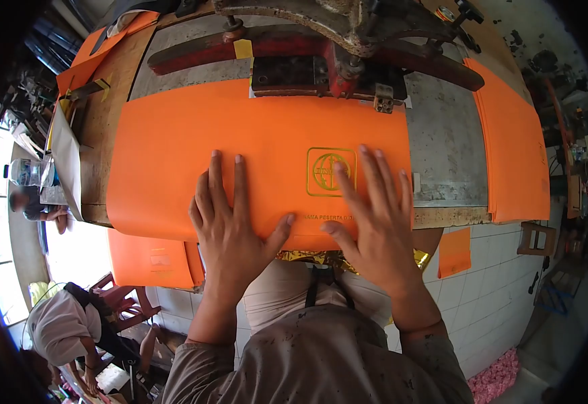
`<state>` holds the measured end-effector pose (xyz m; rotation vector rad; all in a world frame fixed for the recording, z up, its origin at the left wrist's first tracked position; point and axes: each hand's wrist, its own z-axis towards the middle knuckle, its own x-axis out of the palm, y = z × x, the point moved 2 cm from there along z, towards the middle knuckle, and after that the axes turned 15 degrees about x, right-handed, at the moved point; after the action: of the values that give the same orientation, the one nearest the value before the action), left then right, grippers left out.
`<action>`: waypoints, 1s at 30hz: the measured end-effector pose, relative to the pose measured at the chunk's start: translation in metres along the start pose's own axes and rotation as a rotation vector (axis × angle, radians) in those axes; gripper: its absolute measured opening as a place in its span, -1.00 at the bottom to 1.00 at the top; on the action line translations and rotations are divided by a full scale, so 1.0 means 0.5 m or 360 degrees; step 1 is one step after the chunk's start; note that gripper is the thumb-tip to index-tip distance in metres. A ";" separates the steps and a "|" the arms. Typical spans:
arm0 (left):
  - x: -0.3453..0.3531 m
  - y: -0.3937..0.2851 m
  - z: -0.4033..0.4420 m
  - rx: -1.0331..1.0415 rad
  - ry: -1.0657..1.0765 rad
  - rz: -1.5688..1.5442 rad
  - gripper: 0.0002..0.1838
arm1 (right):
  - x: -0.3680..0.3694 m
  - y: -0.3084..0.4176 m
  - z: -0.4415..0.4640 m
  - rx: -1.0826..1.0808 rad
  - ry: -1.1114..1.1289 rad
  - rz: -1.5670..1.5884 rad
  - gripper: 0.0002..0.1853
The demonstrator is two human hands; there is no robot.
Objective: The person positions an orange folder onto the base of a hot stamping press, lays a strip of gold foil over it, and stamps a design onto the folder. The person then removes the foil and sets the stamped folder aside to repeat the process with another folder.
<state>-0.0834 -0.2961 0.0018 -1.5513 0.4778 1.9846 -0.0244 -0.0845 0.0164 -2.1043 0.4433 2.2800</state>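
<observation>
A large orange sheet point(173, 135) with a gold-stamped globe emblem and lettering lies on the press bed, its near edge bending down over the bench front. My left hand point(230, 229) rests on its middle with fingers stretched out. Over the printed part is my right hand point(381, 236), fingers spread, partly covering the emblem and the text line. Neither hand grips anything. The far edge of the sheet reaches under the black block point(287, 75) of a red and dark metal press point(348, 60).
A stack of orange sheets point(512, 141) lies at the right; more orange sheets point(149, 259) sit lower left. Gold foil point(314, 256) shows below the bench edge. Another person point(65, 323) bends at lower left, and someone else point(35, 209) is farther back.
</observation>
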 end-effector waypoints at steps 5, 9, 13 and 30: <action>-0.001 -0.001 -0.004 -0.0004 0.0001 0.0008 0.07 | 0.014 -0.022 0.041 0.0119 -0.0199 -0.0071 -0.17; -0.001 -0.001 -0.005 0.0008 -0.0026 -0.0003 0.05 | 0.008 0.020 0.042 -0.0073 -0.0088 0.0116 -0.20; 0.001 -0.001 -0.007 0.0009 -0.0059 -0.0012 0.04 | 0.005 0.038 0.006 -0.0343 0.0189 0.0296 -0.19; -0.010 0.006 -0.029 0.0063 -0.0222 -0.0099 -0.18 | 0.079 -0.138 -0.222 0.0863 0.0154 0.1602 -0.74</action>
<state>-0.0736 -0.3082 0.0025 -1.3764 0.4050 2.0073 0.0936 -0.0488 -0.0427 -1.8800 2.2223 1.9402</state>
